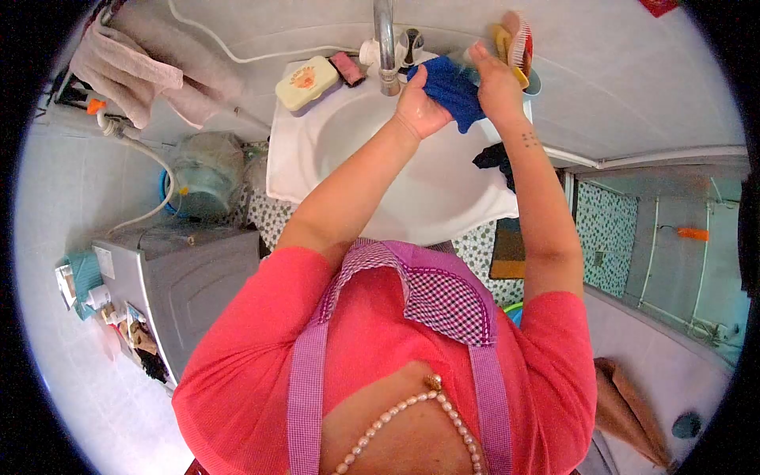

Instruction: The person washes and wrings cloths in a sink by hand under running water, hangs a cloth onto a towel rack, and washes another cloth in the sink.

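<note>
A dark blue cloth (448, 87) is stretched between my two hands above the white sink (348, 186), near its back right rim. My left hand (422, 109) grips the cloth's left side, thumb raised. On the right side, my right hand (499, 85) is closed on the cloth, its thumb pointing up; its other fingers are partly hidden. The metal faucet (385, 39) stands just left of the cloth. A black cloth-like item (495, 158) lies on the sink's right edge, below my right wrist.
A cream soap box (307, 82) and a pink item (347, 69) sit on the sink's back left rim. Behind my right hand, a cup (533, 82) holds brushes (518, 41). A towel (131, 67) hangs at upper left, over a grey washing machine (198, 273). A mirror (657, 245) is at right.
</note>
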Available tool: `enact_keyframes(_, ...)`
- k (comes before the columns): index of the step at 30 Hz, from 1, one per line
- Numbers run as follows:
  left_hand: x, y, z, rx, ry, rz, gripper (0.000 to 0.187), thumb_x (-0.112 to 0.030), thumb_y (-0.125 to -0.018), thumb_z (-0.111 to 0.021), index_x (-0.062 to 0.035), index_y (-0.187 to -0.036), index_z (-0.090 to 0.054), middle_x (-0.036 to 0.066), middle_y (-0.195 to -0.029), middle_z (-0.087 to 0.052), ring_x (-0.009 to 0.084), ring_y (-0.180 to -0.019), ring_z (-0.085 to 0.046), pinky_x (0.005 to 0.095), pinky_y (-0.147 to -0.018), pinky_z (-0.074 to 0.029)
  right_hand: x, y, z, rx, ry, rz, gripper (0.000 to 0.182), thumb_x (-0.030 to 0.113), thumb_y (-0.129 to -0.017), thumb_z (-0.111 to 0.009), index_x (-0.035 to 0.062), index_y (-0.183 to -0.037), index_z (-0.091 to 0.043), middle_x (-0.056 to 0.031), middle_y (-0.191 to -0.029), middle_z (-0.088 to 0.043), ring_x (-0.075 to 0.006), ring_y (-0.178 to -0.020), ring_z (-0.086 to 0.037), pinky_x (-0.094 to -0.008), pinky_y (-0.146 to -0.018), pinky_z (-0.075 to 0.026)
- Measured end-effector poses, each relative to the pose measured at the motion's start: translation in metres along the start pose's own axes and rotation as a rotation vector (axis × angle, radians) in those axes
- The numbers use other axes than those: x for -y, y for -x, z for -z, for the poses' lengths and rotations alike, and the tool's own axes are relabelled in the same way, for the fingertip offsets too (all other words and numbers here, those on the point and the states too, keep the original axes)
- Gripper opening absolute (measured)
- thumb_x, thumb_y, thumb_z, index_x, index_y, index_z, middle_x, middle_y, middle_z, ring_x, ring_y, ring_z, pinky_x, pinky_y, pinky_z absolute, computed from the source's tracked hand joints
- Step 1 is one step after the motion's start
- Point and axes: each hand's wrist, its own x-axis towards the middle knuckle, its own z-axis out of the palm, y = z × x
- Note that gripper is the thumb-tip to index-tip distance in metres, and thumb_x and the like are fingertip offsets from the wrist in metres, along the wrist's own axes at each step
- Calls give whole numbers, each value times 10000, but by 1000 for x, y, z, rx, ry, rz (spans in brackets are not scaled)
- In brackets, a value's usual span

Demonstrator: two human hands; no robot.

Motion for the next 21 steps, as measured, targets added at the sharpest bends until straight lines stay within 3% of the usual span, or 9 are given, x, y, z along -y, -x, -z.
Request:
enact_keyframes(4, 4, -1, 4, -26, -44, -37, 484, -460, -918, -308, -80, -1159, -485, 135, -1219, -488, 333, -1158, -428, 535, -992, -277, 1, 1, 6, -13, 33, 46, 490, -49, -696, -492, 20, -1182, -485, -142, -1225, -499, -298, -1092, -497, -360, -929, -401)
enact_keyframes(7, 2, -2, 1, -55, -44, -55, 485, -473, -916, -313, -86, -1146, -493, 127, -1212, -491, 326, -1152, -432, 526, -986, -292, -2, -13, 18, 59, 5, -35, 482, -80, -715, -437, 47, -1178, -485, -110, -1224, -506, -300, -1096, -493, -373, -913, -407)
enact_keyframes(13, -2, 1, 7, -72, -79, -67, 480, -463, -917, -322, -80, -1153, -490, 128, -1204, -500, 316, -1147, -442, 518, -993, -293, 4, -11, 9, 47, 42, 7, 454, -83, -708, -463, 28, -1145, -510, -119, -1203, -521, -289, -1096, -497, -356, -920, -406)
enact_keyframes(16, -2, -4, 3, -97, -66, -81, 483, -437, -925, -304, -62, -1169, -486, 143, -1203, -506, 330, -1140, -451, 524, -986, -303, -6, -7, -7, -51, 7, 21, 411, 8, -765, -432, 41, -1170, -493, -132, -1158, -542, -318, -1001, -543, -384, -825, -461)
enact_keyframes(19, -1, 4, -3, -101, -63, -74, 482, -422, -929, -293, -53, -1174, -484, 147, -1205, -509, 333, -1139, -454, 529, -984, -304, -6, -8, 2, 58, 9, -6, 476, -83, -708, -464, 31, -1168, -501, -118, -1230, -503, -295, -1108, -488, -351, -937, -397)
enact_keyframes(21, -3, 7, -6, -100, -77, -76, 481, -421, -930, -291, -52, -1169, -486, 144, -1205, -509, 330, -1140, -453, 527, -989, -299, -7, -10, 4, -9, 104, 54, 435, -13, -749, -449, 34, -1180, -491, -118, -1229, -502, -298, -1071, -512, -362, -880, -437)
